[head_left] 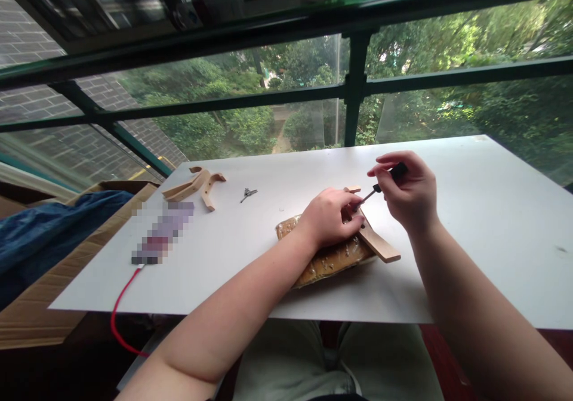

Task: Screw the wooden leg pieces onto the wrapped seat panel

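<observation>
My right hand [409, 189] is closed around the black handle of a screwdriver [396, 173], its shaft slanting down to the left. The tip meets a light wooden piece [380, 244] near the fingers of my left hand [330, 213]. That left hand is bent over the wooden piece, thumb and fingers pressing on it from either side. The piece has a dark hole by my thumb and lies across a brown, plastic-wrapped pad [329, 265]. Small metal bits are scattered on the pad. Whether my left fingers also pinch a screw is hidden.
Several curved wooden pieces [203, 186] lie at the back left of the white table [233, 258]. Near them is a small heap of screws [248, 194]. A blurred-out device with a red cable [117, 311] lies left. A cardboard box [67, 270] holds blue cloth. Green-framed windows stand behind.
</observation>
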{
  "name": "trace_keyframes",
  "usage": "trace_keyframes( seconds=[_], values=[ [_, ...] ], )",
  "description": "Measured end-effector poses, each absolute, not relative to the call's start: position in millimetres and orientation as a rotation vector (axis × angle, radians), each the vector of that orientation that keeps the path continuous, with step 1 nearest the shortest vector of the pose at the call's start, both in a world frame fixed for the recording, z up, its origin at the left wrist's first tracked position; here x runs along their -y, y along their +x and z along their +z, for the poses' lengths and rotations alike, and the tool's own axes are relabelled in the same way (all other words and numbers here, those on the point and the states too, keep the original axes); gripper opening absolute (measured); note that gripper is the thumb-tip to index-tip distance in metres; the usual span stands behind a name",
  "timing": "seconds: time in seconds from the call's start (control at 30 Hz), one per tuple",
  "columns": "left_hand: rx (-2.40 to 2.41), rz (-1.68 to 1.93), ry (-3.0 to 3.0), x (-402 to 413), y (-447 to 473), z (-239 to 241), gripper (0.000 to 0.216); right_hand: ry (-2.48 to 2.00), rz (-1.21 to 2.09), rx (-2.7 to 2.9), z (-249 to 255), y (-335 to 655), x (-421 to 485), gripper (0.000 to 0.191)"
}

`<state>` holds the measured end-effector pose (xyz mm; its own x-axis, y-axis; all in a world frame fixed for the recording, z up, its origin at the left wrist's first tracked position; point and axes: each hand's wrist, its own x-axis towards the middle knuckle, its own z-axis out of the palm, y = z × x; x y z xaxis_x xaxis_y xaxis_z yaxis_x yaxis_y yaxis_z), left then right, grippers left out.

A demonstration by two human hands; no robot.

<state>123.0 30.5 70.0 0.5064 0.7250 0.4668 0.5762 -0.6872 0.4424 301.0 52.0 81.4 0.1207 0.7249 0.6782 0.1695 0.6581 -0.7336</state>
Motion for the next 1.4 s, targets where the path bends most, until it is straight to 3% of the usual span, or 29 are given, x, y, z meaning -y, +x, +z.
trace_keyframes(
  seconds=[0.2, 0.37, 0.67, 0.87, 1.03, 1.3, 1.4],
  values=[
    [-1.108, 0.942, 2.51, -30, 123, 70, 0.02, -0.687, 0.694, 1.451, 83, 307, -49, 0.004],
    [-1.13, 0.928, 2.514, -30, 123, 71, 0.021, -0.64, 0.726, 1.555, 84, 310, -48, 0.031],
    [-1.145, 0.919, 2.528, -31, 123, 70, 0.018, -0.669, 0.811, 1.55, 85, 311, -48, 0.05],
    [-1.136, 0.911, 2.546, -31, 123, 70, 0.017, -0.705, 0.756, 1.517, 87, 310, -47, 0.038],
    [-1.134, 0.896, 2.548, -31, 122, 71, 0.017, -0.734, 0.655, 1.491, 86, 306, -47, 0.017],
    [-1.114, 0.898, 2.558, -30, 121, 72, 0.02, -0.759, 0.572, 1.446, 81, 295, -43, 0.016],
    [-1.104, 0.9, 2.555, -30, 119, 73, 0.023, -0.68, 0.623, 1.441, 82, 292, -41, 0.025]
  ],
)
